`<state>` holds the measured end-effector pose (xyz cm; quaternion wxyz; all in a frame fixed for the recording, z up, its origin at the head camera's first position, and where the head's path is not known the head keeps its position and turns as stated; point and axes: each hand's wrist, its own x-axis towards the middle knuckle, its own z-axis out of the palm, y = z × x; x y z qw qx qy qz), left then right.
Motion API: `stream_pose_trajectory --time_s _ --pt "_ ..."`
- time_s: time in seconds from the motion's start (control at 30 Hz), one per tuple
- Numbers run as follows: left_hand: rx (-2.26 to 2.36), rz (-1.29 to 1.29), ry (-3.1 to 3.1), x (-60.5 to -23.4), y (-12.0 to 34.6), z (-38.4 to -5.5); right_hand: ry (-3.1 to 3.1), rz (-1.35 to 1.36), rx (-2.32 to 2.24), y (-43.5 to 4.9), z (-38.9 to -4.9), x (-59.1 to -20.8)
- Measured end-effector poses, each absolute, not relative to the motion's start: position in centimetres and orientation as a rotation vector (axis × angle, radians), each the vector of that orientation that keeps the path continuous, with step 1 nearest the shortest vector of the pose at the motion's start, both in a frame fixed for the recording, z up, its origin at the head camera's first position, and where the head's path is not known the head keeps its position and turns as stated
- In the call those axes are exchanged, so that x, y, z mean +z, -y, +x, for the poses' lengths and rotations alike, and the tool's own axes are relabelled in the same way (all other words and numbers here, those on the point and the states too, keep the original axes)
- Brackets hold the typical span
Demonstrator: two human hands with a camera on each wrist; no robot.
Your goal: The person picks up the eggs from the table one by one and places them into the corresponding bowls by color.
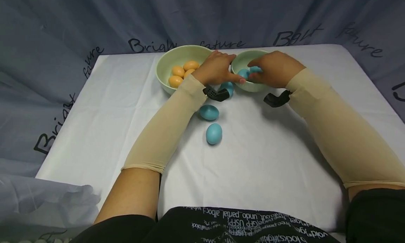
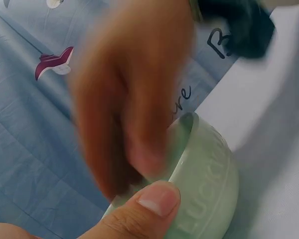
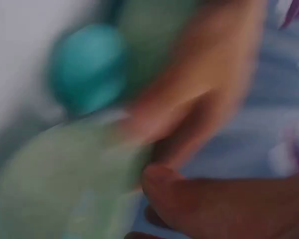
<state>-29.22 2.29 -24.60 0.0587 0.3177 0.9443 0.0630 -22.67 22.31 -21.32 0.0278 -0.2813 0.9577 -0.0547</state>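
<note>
My left hand [image 1: 218,67] grips the left side of a small pale green bowl [image 1: 253,86], its thumb lying along the near rim. In the left wrist view that thumb crosses the rim of the bowl [image 2: 204,174], which carries raised letters. My right hand [image 1: 276,69] dips over the same bowl from the right, thumb and fingers apart and blurred in the left wrist view. Blue eggs [image 1: 243,73] lie inside; one is partly covered by the right hand. Beneath the left wrist sits another blue egg [image 1: 227,89], also blurred in the right wrist view.
A larger pale green bowl [image 1: 162,76] holding several yellow-orange eggs [image 1: 175,81] stands left of the small one. Two blue eggs [image 1: 209,112] lie on the white cloth nearer the body. Grey-blue curtain [image 1: 196,18] hangs behind the table.
</note>
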Motion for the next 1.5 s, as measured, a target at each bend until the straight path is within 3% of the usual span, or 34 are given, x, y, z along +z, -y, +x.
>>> stream_pose_trajectory --time_s 0.2,0.33,0.47,0.93,1.5 --pt "0.199 1.001 -2.897 -24.1 -2.5 -29.5 -2.941 -1.303 -0.254 -18.9 -14.7 -17.9" --pt "0.212 0.947 -2.890 -24.2 -2.4 -29.4 -2.795 -1.381 -0.059 -15.4 -11.3 -20.3" --pt "0.217 0.886 -2.876 -24.4 -2.4 -29.3 -2.844 -1.410 0.126 -13.4 -10.0 -23.2" --pt "0.189 0.874 -2.872 -24.4 -2.4 -29.2 -2.888 -1.509 0.121 -12.0 -10.2 -26.0" --pt "0.213 0.905 -2.865 -25.0 -2.5 -29.2 -2.150 -1.299 -0.420 -16.5 -15.4 -22.1"
